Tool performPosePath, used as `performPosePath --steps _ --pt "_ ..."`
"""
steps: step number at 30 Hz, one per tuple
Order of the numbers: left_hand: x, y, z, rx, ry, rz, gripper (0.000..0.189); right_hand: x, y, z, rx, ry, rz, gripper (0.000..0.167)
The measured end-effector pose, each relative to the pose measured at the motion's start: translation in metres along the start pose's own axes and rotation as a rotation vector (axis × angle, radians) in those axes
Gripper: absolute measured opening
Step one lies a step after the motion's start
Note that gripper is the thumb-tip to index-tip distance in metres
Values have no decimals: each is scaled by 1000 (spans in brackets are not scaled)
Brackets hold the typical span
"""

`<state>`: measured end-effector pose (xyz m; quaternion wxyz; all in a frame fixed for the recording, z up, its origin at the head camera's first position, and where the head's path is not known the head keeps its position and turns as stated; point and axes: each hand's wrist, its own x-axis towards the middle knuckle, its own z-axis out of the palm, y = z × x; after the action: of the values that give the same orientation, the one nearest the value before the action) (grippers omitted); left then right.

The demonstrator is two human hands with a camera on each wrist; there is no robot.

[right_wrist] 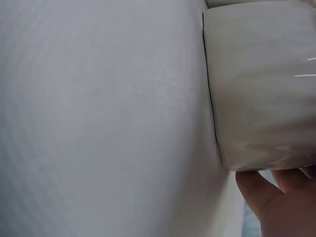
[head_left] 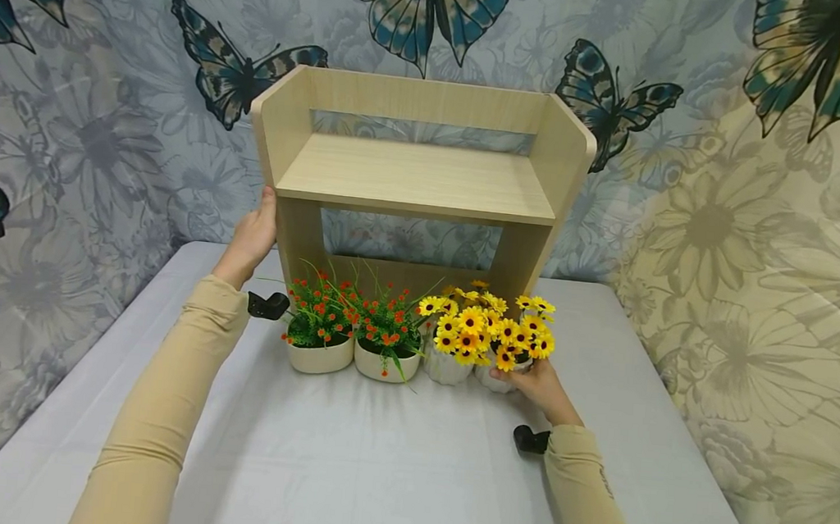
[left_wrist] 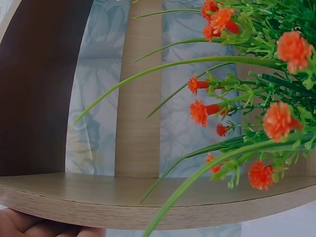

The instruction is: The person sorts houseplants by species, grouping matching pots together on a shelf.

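A light-wood shelf unit [head_left: 418, 175] stands on the table. My left hand [head_left: 250, 232] rests against the outer face of its left side panel, and some fingers are hidden from the head camera. In the left wrist view, the fingers [left_wrist: 47, 228] show beyond the panel edge. My right hand [head_left: 542, 387] holds the rightmost white pot [head_left: 495, 381] of yellow flowers [head_left: 525, 336] from its right side. The right wrist view has the fingers [right_wrist: 256, 195] against the pot wall [right_wrist: 261, 94]. Another pot of yellow flowers [head_left: 447, 369] stands to its left.
Two cream pots [head_left: 319, 358] with red-orange flowers and long green blades continue the row leftward, in front of the shelf's lower opening. White cloth [head_left: 374, 464] covers the table. Behind hangs a butterfly-patterned backdrop [head_left: 439, 17]. Both wrists carry small black cameras [head_left: 530, 440].
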<state>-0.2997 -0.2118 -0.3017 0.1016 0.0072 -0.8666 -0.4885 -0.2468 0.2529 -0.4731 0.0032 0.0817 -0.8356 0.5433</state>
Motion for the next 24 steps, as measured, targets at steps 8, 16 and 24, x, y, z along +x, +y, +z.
performPosePath --steps 8,16,24 --pt "-2 2 1 15 0 -4 82 -10 -25 3 60 7 -16 75" --pt "-2 2 2 13 8 -34 89 -3 -2 7 106 59 -20 83" --pt "-2 1 2 20 -7 -27 90 -8 9 5 48 164 -75 76"
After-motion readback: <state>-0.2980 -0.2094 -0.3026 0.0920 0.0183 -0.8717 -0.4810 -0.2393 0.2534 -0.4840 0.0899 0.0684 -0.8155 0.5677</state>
